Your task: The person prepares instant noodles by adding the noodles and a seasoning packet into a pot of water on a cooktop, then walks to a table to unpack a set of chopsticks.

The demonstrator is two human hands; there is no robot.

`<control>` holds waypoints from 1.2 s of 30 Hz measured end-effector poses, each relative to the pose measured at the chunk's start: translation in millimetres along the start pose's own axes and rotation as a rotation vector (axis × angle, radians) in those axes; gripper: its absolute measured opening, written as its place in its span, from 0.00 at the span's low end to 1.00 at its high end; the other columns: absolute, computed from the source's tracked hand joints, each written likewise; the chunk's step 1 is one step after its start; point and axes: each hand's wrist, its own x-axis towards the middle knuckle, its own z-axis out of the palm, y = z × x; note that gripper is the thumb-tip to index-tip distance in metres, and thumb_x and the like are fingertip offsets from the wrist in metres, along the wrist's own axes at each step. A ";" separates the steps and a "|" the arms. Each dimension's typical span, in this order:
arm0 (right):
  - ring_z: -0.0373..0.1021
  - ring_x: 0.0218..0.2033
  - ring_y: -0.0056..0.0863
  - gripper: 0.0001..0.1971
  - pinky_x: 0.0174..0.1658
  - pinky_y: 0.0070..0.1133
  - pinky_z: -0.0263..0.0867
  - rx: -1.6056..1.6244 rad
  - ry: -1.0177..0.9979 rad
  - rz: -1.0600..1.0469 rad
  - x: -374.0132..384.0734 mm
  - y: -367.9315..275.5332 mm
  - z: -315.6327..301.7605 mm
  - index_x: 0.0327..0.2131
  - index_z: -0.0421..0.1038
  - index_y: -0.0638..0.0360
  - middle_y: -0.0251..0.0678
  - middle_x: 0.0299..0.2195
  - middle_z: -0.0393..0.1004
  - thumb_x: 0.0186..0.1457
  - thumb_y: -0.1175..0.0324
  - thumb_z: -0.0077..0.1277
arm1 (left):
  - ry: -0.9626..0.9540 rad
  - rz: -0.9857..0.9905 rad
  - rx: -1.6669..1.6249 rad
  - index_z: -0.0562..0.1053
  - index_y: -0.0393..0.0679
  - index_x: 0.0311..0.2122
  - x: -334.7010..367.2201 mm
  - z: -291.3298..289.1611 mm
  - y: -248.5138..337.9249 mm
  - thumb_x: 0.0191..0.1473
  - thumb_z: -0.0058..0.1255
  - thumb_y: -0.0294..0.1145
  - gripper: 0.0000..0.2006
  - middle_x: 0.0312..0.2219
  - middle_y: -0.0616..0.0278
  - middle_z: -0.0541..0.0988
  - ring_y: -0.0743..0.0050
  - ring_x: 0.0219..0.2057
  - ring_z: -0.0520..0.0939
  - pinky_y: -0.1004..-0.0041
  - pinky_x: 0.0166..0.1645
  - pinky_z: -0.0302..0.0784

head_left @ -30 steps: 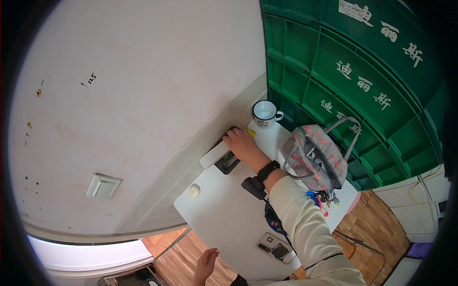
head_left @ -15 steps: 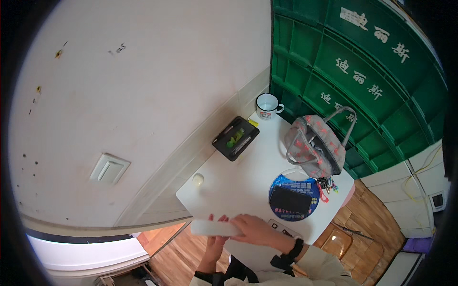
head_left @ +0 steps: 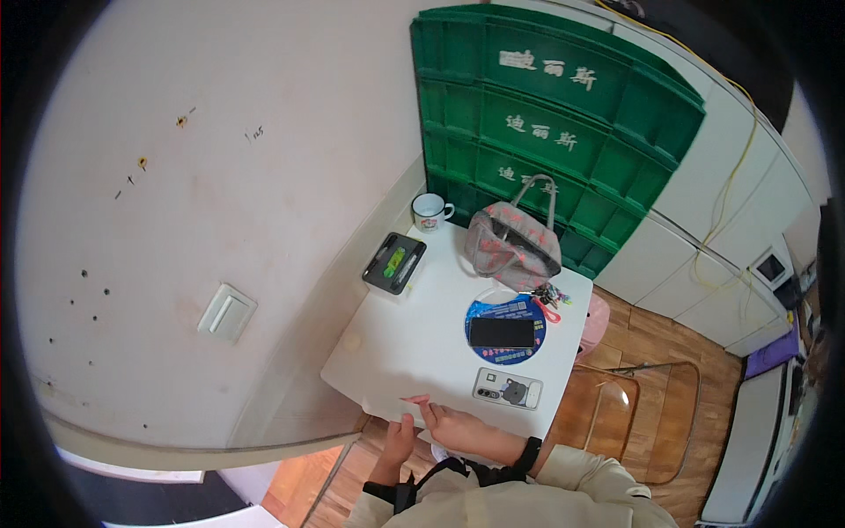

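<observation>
My left hand (head_left: 399, 437) and my right hand (head_left: 453, 426) are close together at the near left edge of the white table (head_left: 440, 343). Between them they hold a pale white object (head_left: 384, 408), closed around it with bent fingers. Its outline blends into the tabletop, so its kind is hard to make out. A pinkish tip shows at its upper edge, perhaps a fingertip. Nearest to my right hand lies a phone in a light case with a cat picture (head_left: 508, 389).
A black phone (head_left: 502, 333) lies on a round blue mat (head_left: 515, 355). Behind are a grey patterned handbag (head_left: 506, 246), keys (head_left: 550, 299), an enamel mug (head_left: 429, 214) and a dark-lidded box (head_left: 394, 264). Green crates (head_left: 554, 132) stand behind; a folding chair (head_left: 607, 409) is at right.
The view has turned, showing more of the right side, and the cat-picture phone is uncovered. The white object was a plain long shape across both hands; now it appears differently angled.
</observation>
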 end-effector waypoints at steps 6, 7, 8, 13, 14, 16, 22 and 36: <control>0.70 0.23 0.34 0.18 0.22 0.25 0.67 0.019 0.034 0.224 -4.1 -10.6 -22.3 0.39 0.57 0.74 0.44 0.22 0.69 0.46 0.70 0.41 | 0.087 -0.140 -0.099 0.56 0.42 0.51 2.6 5.7 -7.4 0.58 0.23 0.49 0.24 0.48 0.57 0.64 0.66 0.48 0.66 0.66 0.51 0.63; 0.70 0.22 0.34 0.16 0.21 0.25 0.67 0.093 0.024 0.307 -0.9 -5.9 -21.0 0.38 0.58 0.71 0.43 0.21 0.69 0.47 0.69 0.41 | 0.090 -0.146 -0.096 0.56 0.42 0.51 5.8 5.9 -7.1 0.58 0.23 0.49 0.24 0.48 0.57 0.64 0.66 0.48 0.66 0.66 0.51 0.63; 0.69 0.18 0.34 0.14 0.18 0.26 0.66 0.060 0.141 0.249 -1.0 0.1 -21.6 0.38 0.60 0.64 0.41 0.19 0.69 0.49 0.66 0.42 | 0.070 -0.102 -0.165 0.55 0.42 0.52 13.6 7.0 -7.7 0.58 0.23 0.49 0.24 0.49 0.57 0.63 0.66 0.49 0.65 0.66 0.53 0.60; 0.69 0.14 0.34 0.14 0.16 0.29 0.64 -0.022 0.170 0.444 -3.2 3.6 -72.3 0.38 0.61 0.57 0.38 0.13 0.68 0.50 0.62 0.44 | -0.069 -0.107 -0.528 0.52 0.38 0.54 25.1 41.8 25.8 0.54 0.32 0.47 0.28 0.50 0.54 0.61 0.61 0.52 0.61 0.62 0.55 0.57; 0.68 0.15 0.36 0.13 0.17 0.30 0.64 0.064 0.202 0.482 -2.3 9.0 -74.2 0.39 0.61 0.57 0.39 0.13 0.68 0.50 0.63 0.44 | -0.056 -0.103 -0.534 0.52 0.38 0.54 26.4 42.3 32.6 0.54 0.32 0.47 0.28 0.50 0.54 0.61 0.61 0.52 0.61 0.62 0.55 0.57; 0.68 0.15 0.37 0.13 0.18 0.31 0.64 0.145 0.226 0.511 -2.6 16.8 -78.9 0.39 0.60 0.57 0.39 0.12 0.68 0.50 0.64 0.45 | -0.241 -0.062 -0.712 0.51 0.37 0.54 25.8 44.2 45.1 0.52 0.34 0.48 0.30 0.52 0.52 0.57 0.56 0.54 0.58 0.53 0.56 0.53; 0.67 0.14 0.44 0.15 0.19 0.32 0.62 0.476 0.325 0.547 6.5 15.7 -97.5 0.40 0.58 0.58 0.42 0.11 0.67 0.49 0.64 0.45 | -0.230 0.020 -0.851 0.53 0.36 0.53 17.9 48.3 59.0 0.50 0.36 0.46 0.29 0.54 0.50 0.54 0.54 0.56 0.54 0.51 0.57 0.49; 0.63 0.28 0.32 0.07 0.28 0.25 0.62 -0.127 0.324 0.176 11.4 -7.4 -61.0 0.25 0.67 0.57 0.36 0.24 0.63 0.38 0.70 0.52 | -0.136 0.064 -0.827 0.46 0.38 0.57 26.8 47.1 44.5 0.54 0.32 0.41 0.29 0.54 0.56 0.54 0.58 0.55 0.56 0.62 0.58 0.48</control>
